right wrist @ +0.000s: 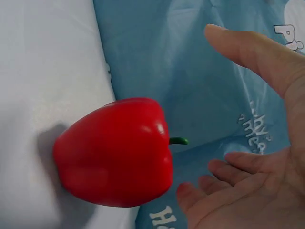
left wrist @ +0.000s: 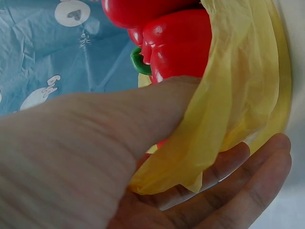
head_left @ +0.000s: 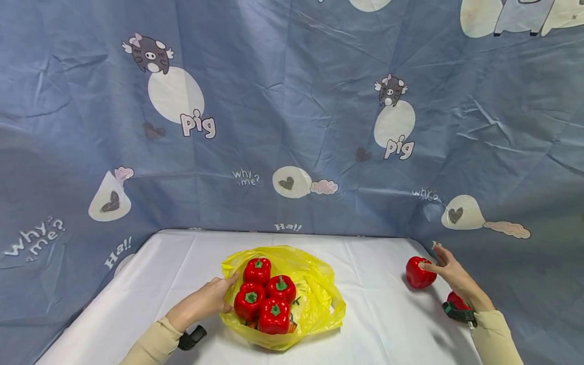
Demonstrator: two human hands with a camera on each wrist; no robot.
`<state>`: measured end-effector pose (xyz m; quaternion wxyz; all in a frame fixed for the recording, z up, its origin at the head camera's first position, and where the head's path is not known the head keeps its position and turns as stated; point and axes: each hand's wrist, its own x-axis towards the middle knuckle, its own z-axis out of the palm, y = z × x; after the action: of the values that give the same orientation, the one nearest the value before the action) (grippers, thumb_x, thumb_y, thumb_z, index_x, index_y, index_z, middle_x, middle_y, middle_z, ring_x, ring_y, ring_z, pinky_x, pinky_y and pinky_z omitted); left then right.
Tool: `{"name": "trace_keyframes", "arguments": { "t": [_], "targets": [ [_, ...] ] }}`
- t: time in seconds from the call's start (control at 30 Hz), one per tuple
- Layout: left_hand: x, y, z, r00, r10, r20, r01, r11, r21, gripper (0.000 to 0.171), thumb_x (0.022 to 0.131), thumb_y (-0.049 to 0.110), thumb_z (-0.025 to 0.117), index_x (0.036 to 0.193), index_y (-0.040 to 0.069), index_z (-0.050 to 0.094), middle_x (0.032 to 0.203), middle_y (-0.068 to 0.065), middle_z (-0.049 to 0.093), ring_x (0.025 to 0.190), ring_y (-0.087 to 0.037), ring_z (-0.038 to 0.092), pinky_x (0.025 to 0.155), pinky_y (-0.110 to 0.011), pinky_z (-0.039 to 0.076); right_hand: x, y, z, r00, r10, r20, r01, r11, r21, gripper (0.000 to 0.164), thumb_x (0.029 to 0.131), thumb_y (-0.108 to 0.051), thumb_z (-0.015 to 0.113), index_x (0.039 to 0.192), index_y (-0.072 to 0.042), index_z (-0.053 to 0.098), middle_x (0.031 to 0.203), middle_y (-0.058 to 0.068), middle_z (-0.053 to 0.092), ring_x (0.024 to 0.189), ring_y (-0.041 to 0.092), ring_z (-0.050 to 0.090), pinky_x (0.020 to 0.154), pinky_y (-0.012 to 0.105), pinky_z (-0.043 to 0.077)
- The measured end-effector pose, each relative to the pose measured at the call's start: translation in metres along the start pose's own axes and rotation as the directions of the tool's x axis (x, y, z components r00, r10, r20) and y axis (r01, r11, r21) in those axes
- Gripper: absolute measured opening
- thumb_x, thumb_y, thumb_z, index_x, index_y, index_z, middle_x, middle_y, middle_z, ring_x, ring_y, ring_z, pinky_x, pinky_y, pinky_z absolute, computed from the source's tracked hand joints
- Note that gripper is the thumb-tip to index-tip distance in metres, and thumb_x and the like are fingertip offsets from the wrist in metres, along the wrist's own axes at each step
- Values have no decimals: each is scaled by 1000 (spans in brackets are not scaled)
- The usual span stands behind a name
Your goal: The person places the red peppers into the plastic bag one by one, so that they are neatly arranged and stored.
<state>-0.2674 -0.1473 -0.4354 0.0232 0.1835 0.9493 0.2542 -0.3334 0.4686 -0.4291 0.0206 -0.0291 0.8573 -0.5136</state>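
Blue printed curtain (head_left: 292, 116), white table (head_left: 374, 284)

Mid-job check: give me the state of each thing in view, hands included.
Yellow bag: open at the top, peppers inside
Four bagged peppers: stems up, clustered together
Left hand: holding the bag's edge
Right hand: open, not gripping
Pepper by its fingers: upright on the table
Pepper by its wrist: partly hidden
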Motion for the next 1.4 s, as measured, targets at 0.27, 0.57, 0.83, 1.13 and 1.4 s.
{"name": "trace_keyframes", "arguments": {
  "t": [0.27, 0.57, 0.83, 1.13, 1.4],
  "targets": [
    [1, 0, 1, 1000, -10, -2, 10, 1000, -2, 81, 64, -4, 83, 135, -15, 45, 118, -32, 62, 79, -20, 55, 63, -34, 43, 5, 14, 3, 999, 41, 18, -41, 999, -11, 104, 91, -21, 66, 150, 3, -16, 156, 31, -16, 141, 51, -11, 110, 65, 8],
    [0, 1, 1, 1000, -28, 1, 28, 1000, 1, 82, 65, -3, 83, 137, -13, 45, 118, -30, 62, 81, -20, 55, 65, -35, 44, 6, 13, 12, 995, 100, -9, -101, 993, -61, 105, 90, -25, 67, 149, 9, -14, 154, 37, -3, 138, 53, 11, 109, 65, 19],
    [-1, 2, 0, 1000, -13, -9, 13, 1000, 8, 81, 64, -4, 82, 136, -13, 46, 115, -30, 63, 79, -21, 54, 64, -35, 43, 10, 22, 25, 987, 150, -63, -154, 985, -76, 106, 88, -33, 69, 149, 11, -6, 148, 36, 16, 130, 50, 27, 107, 60, 31],
    [0, 2, 2, 1000, 3, -11, -3, 1000, 1, 81, 63, -5, 82, 135, -15, 46, 117, -32, 62, 80, -21, 56, 64, -36, 45, 12, 33, 36, 988, 117, -98, -121, 992, -36, 99, 88, -30, 70, 148, 10, 3, 148, 32, 21, 132, 47, 29, 108, 57, 33],
    [-2, 4, 1, 1000, -12, 0, 12, 1000, -8, 82, 63, -6, 82, 136, -14, 45, 116, -32, 63, 75, -20, 53, 62, -34, 42, 15, 41, 42, 980, 132, -149, -142, 988, -58, 101, 86, -32, 71, 148, 12, 3, 148, 35, 20, 133, 50, 25, 108, 61, 30]
  ]
}}
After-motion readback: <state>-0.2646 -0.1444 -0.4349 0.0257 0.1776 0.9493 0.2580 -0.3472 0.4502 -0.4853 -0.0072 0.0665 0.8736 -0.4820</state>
